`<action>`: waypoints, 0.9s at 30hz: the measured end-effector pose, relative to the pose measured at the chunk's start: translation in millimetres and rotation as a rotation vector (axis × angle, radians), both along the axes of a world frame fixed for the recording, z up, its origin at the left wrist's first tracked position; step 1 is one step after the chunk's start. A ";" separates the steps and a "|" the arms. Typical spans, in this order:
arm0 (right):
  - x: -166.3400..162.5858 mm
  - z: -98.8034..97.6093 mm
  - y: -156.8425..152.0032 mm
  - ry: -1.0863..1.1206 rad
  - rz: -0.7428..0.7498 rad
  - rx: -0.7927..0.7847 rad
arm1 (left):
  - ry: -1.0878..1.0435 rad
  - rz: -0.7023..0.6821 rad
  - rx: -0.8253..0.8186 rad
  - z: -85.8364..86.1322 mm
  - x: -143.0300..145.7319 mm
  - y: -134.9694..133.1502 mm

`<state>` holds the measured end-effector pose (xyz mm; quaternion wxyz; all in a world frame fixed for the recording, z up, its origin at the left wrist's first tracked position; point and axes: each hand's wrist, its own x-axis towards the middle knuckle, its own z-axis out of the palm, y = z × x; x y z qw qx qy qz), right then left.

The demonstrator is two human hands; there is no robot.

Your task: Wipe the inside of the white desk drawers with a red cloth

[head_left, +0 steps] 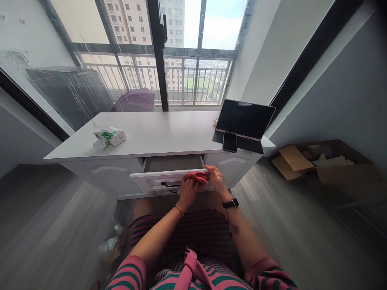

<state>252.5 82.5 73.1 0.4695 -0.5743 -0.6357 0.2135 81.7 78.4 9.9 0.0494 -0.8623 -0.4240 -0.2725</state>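
Observation:
In front of me a white cabinet [157, 139] has its top middle drawer [151, 182] pulled partway out, and the grey inside of the drawer shows. My left hand [188, 193] presses a crumpled red cloth [198, 177] against the right part of the drawer front, its fingers closed over the cloth. At the drawer front's right end, my right hand [218, 181] grips the top corner with its fingertips. A black handle [171, 184] sits left of the cloth, with a second dark handle just below it.
A tissue pack [110, 136] lies on the cabinet top at the left. At the right stand a tablet [245, 119] and a phone [229, 142]. An open cardboard box [341, 173] is on the floor to the right; crumpled plastic [111, 243] lies at lower left.

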 end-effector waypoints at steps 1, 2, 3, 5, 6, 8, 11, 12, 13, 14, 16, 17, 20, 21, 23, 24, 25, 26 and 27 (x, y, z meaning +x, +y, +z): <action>0.6 1.0 0.2 -0.001 0.007 -0.005 | 0.020 -0.034 0.005 -3.5 0.2 1.6; 1.1 1.5 0.6 -0.003 0.012 -0.007 | 0.043 -0.082 0.009 -7.0 -0.1 3.4; 1.6 1.7 1.0 -0.005 0.014 -0.008 | 0.076 -0.141 0.012 -10.3 -0.5 5.5; 2.1 0.8 1.9 -0.008 0.010 -0.006 | 0.146 -0.263 0.001 -16.1 -1.1 9.8; 2.3 0.2 2.2 -0.010 0.006 -0.004 | 0.177 -0.311 -0.011 -18.3 -1.1 11.7; 2.2 -1.0 2.5 -0.012 -0.001 0.004 | 0.223 -0.377 -0.045 -22.1 -0.7 14.2; 1.6 -1.7 2.0 -0.008 -0.009 0.013 | 0.261 -0.430 -0.087 -29.5 -2.2 14.9; 1.3 -1.8 1.7 -0.004 -0.011 0.012 | 0.267 -0.436 -0.094 -33.2 -4.4 14.7; 1.1 -1.8 1.5 0.001 -0.014 0.011 | 0.267 -0.438 -0.097 -37.7 -7.7 14.7; 0.9 -1.9 1.4 0.007 -0.014 0.009 | 0.264 -0.434 -0.100 -42.8 -12.4 14.9; 0.5 -2.3 1.3 0.018 -0.014 0.003 | 0.255 -0.412 -0.111 -53.7 -25.5 16.9; 0.3 -2.5 1.5 0.022 -0.017 0.000 | 0.257 -0.401 -0.121 -58.8 -33.9 18.4; -0.5 -3.2 2.1 0.028 -0.022 -0.006 | 0.291 -0.382 -0.165 -68.7 -64.5 23.1; -0.8 -3.3 2.3 0.031 -0.025 -0.003 | 0.301 -0.384 -0.182 -69.5 -76.0 23.9; -1.4 -3.2 2.0 0.037 -0.033 0.000 | 0.293 -0.374 -0.205 -67.4 -99.9 23.6; -1.7 -3.0 1.5 0.038 -0.037 -0.001 | 0.289 -0.365 -0.208 -64.8 -112.1 22.5; -1.9 -2.7 0.8 0.039 -0.042 -0.005 | 0.283 -0.353 -0.207 -61.5 -124.4 20.9; -2.2 -2.4 -0.2 0.038 -0.048 -0.009 | 0.276 -0.340 -0.200 -57.8 -136.9 19.0; -2.4 -2.1 -1.3 0.038 -0.054 -0.015 | 0.266 -0.323 -0.189 -53.9 -149.5 16.9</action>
